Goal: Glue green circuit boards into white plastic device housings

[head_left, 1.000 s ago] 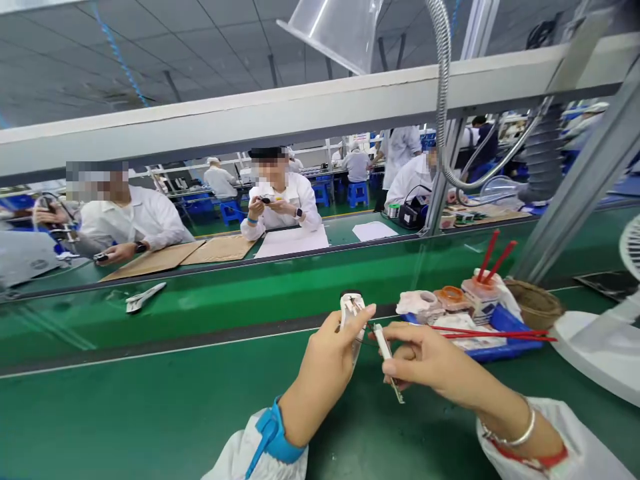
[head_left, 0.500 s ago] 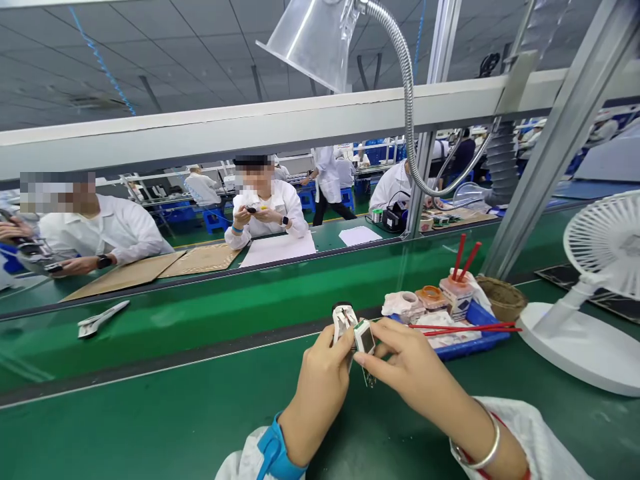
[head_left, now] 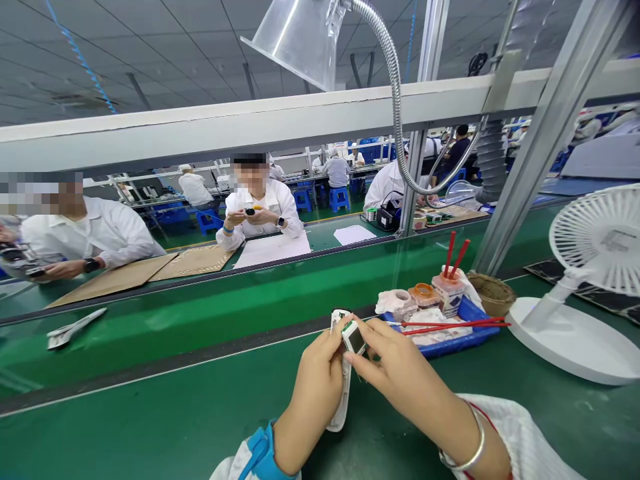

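My left hand (head_left: 316, 381) is closed around a long white plastic housing (head_left: 341, 408), whose lower end sticks out below the palm. In front of its upper end, my right hand (head_left: 403, 363) pinches a small white-framed display module (head_left: 355, 339) with a dark screen and a green board edge. The fingertips of my left hand also touch the module. Part of the housing is hidden behind the fingers. A similar white housing part (head_left: 75, 329) lies farther off, on the green belt at the left.
A blue tray (head_left: 457, 339) holds jars and red-handled brushes (head_left: 450, 325), right of my hands. Beyond it stand a brown bowl (head_left: 493, 293) and a white fan (head_left: 575, 327). A lamp (head_left: 300, 43) hangs overhead. Across the belt, co-workers in white coats (head_left: 260, 213) sit working.
The white housing has turned so its long lower part shows beneath my left hand. The display module is tilted more against it. The whole view has shifted slightly to the right.
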`<action>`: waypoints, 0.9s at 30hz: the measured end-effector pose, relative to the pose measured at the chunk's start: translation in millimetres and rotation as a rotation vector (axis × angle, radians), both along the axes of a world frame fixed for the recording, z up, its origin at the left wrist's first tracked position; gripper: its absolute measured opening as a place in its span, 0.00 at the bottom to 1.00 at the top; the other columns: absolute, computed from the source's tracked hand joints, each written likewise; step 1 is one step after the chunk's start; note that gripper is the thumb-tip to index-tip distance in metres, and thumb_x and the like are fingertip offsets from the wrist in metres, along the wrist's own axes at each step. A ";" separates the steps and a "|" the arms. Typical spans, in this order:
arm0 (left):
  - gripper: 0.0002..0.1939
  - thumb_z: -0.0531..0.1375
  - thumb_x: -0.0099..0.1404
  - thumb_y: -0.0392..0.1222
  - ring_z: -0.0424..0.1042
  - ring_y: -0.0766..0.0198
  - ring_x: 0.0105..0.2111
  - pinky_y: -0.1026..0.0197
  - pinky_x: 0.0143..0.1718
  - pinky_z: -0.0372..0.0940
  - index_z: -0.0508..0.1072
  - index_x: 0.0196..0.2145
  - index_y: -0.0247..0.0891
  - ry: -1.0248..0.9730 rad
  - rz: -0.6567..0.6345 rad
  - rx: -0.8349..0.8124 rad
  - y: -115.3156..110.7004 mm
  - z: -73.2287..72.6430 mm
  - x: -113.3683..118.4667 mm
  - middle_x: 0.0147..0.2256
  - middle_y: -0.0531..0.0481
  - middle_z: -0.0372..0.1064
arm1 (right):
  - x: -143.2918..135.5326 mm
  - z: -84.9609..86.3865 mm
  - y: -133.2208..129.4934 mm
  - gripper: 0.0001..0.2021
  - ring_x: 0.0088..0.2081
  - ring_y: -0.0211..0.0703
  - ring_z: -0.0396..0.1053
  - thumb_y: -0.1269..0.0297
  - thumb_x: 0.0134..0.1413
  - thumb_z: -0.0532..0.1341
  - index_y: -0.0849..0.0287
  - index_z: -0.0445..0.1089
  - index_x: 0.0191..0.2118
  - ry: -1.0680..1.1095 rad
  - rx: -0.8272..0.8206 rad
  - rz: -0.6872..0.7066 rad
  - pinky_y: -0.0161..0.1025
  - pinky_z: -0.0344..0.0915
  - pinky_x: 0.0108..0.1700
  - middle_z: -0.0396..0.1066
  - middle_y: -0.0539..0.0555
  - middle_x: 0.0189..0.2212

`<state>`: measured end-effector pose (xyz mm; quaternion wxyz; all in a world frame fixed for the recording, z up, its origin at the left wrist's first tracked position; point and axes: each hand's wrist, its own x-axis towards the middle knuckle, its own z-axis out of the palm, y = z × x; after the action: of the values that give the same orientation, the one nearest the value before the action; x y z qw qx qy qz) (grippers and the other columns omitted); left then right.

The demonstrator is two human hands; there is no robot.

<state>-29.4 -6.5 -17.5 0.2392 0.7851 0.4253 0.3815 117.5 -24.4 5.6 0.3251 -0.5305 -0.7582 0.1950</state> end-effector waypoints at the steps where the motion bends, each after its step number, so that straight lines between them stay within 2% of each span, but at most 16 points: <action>1: 0.25 0.45 0.60 0.26 0.70 0.63 0.39 0.61 0.40 0.65 0.69 0.50 0.40 -0.031 -0.009 -0.013 -1.5 -0.6 2.0 0.42 0.46 0.72 | 0.6 1.4 -0.5 0.15 0.30 0.42 0.66 0.65 0.56 0.56 0.60 0.66 0.49 0.022 -0.002 0.008 0.36 0.65 0.29 0.63 0.55 0.34; 5: 0.20 0.45 0.62 0.28 0.69 0.62 0.38 0.61 0.39 0.65 0.74 0.43 0.36 -0.065 -0.021 0.040 -6.1 -8.9 8.3 0.39 0.45 0.72 | 3.8 6.0 -3.4 0.10 0.29 0.40 0.66 0.63 0.56 0.57 0.58 0.68 0.43 0.105 -0.045 0.044 0.35 0.65 0.29 0.63 0.53 0.31; 9: 0.20 0.45 0.63 0.30 0.69 0.59 0.38 0.58 0.38 0.65 0.72 0.45 0.35 0.099 0.054 0.118 -3.3 -15.6 7.4 0.38 0.42 0.71 | 6.3 5.1 1.6 0.07 0.26 0.36 0.65 0.62 0.55 0.58 0.59 0.70 0.37 0.268 -0.173 0.077 0.34 0.67 0.28 0.62 0.51 0.31; 11: 0.21 0.44 0.63 0.29 0.68 0.59 0.36 0.58 0.37 0.64 0.71 0.47 0.36 0.169 0.053 0.084 -0.5 -11.8 5.4 0.38 0.42 0.70 | 8.7 3.3 8.6 0.09 0.24 0.34 0.65 0.60 0.54 0.58 0.60 0.70 0.36 0.422 -0.320 0.106 0.34 0.69 0.25 0.61 0.51 0.32; 13: 0.21 0.44 0.63 0.29 0.68 0.61 0.35 0.59 0.36 0.64 0.71 0.45 0.36 0.192 0.021 0.026 1.3 -3.8 3.4 0.37 0.44 0.69 | 12.1 1.8 16.2 0.12 0.23 0.33 0.65 0.57 0.53 0.60 0.61 0.71 0.37 0.579 -0.472 0.130 0.33 0.71 0.23 0.62 0.50 0.29; 15: 0.19 0.44 0.63 0.30 0.67 0.62 0.34 0.61 0.35 0.63 0.73 0.41 0.36 0.185 -0.002 -0.032 1.5 5.0 2.1 0.34 0.46 0.68 | 15.6 1.3 21.8 0.14 0.23 0.33 0.66 0.55 0.52 0.60 0.63 0.71 0.36 0.684 -0.573 0.147 0.32 0.71 0.24 0.63 0.49 0.25; 17: 0.20 0.44 0.63 0.30 0.66 0.63 0.33 0.62 0.34 0.63 0.73 0.42 0.38 0.173 -0.002 -0.067 0.1 10.9 1.6 0.32 0.48 0.67 | 18.0 2.0 24.2 0.15 0.23 0.33 0.68 0.55 0.52 0.61 0.64 0.71 0.36 0.742 -0.636 0.162 0.30 0.71 0.23 0.66 0.50 0.25; 20: 0.23 0.46 0.61 0.30 0.65 0.63 0.33 0.62 0.34 0.63 0.68 0.51 0.41 0.175 0.002 -0.069 -2.2 12.1 2.1 0.32 0.49 0.65 | 18.5 4.1 22.9 0.16 0.24 0.34 0.70 0.56 0.52 0.61 0.64 0.69 0.42 0.788 -0.663 0.165 0.29 0.71 0.23 0.68 0.52 0.27; 23: 0.27 0.53 0.58 0.34 0.65 0.62 0.34 0.60 0.35 0.63 0.62 0.57 0.39 0.192 0.011 -0.031 -2.6 8.3 3.0 0.34 0.48 0.65 | 16.5 5.3 19.5 0.23 0.23 0.36 0.71 0.59 0.50 0.64 0.60 0.61 0.50 0.878 -0.627 0.092 0.33 0.72 0.22 0.66 0.48 0.27; 25: 0.28 0.55 0.58 0.36 0.65 0.61 0.34 0.60 0.35 0.63 0.62 0.57 0.39 0.184 0.020 -0.019 -1.8 6.1 3.4 0.34 0.48 0.66 | 14.9 4.9 17.8 0.23 0.23 0.37 0.71 0.59 0.49 0.64 0.60 0.60 0.51 0.889 -0.596 0.077 0.34 0.72 0.22 0.64 0.46 0.27; 27: 0.24 0.53 0.61 0.38 0.66 0.61 0.34 0.60 0.36 0.63 0.64 0.56 0.40 0.162 0.036 -0.013 -0.6 5.4 3.3 0.33 0.48 0.67 | 13.6 3.6 17.2 0.21 0.23 0.36 0.70 0.59 0.50 0.63 0.60 0.61 0.48 0.849 -0.568 0.093 0.34 0.72 0.22 0.64 0.47 0.27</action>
<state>-26.1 -7.2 -12.1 0.2020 0.8040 0.4599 0.3182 131.1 -7.3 9.2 0.4384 -0.4375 -0.4991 0.6060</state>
